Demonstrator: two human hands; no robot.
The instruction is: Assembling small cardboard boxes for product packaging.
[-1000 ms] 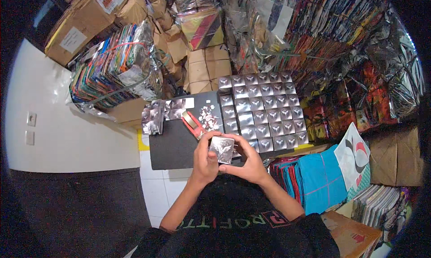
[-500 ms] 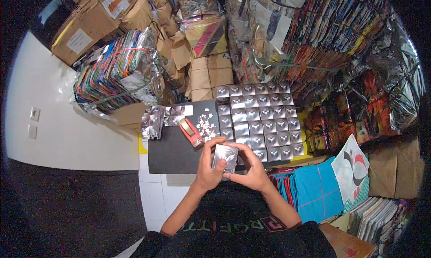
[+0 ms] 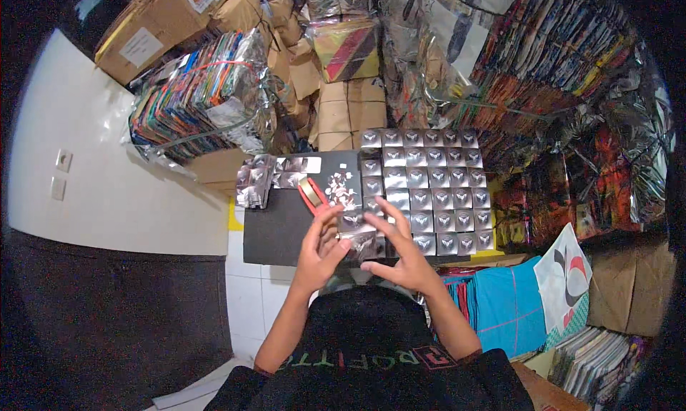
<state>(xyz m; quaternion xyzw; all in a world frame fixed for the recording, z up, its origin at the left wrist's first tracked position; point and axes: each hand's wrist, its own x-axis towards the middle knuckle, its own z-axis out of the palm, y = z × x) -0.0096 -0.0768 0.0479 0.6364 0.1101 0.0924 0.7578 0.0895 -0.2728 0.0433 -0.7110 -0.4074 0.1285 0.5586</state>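
A small silver-grey box with a dark emblem stands at the near edge of the black table. My left hand is on its left, fingers curved and apart, with the thumb close to the box; whether it touches is unclear. On the right, my right hand is spread open, its fingers reaching over the table and holding nothing. Several rows of matching boxes fill the table's right side. Just beyond my left hand lies a red tape dispenser with a roll of tape.
Small white and reddish scraps are scattered beside the dispenser. Silvery packets are stacked at the table's far left corner. Wrapped bundles and brown parcels pile up behind. A blue bundle sits right of the table.
Both hands have opened and parted from around the box they held. The box is now down at the table's near edge. The view has shifted slightly.
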